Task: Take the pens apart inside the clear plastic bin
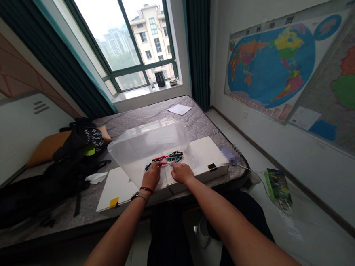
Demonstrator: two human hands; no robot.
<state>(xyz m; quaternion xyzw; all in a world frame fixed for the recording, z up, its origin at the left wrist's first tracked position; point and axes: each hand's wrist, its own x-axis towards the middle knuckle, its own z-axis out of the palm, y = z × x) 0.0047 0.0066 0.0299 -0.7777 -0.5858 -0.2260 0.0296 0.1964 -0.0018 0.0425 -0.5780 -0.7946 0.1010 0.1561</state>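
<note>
Several pens and markers (167, 158), red, black and teal, lie in a small pile on white flat boxes (203, 155) at the near edge of a bare mattress. My left hand (151, 176) rests at the pile's left end with fingers curled around a red pen. A watch and a red string sit on that wrist. My right hand (182, 172) lies just right of it, fingers bent down at the pile's near edge; whether it holds anything is hidden. A clear plastic bin (149, 141) lies on its side over the pens, its opening towards me.
Black bags (61, 165) and an orange cushion (46, 148) fill the mattress's left side. A white sheet (179, 109) lies far back near the window. A green box (277, 184) and a cable sit on the floor at right. Maps (270, 67) cover the right wall.
</note>
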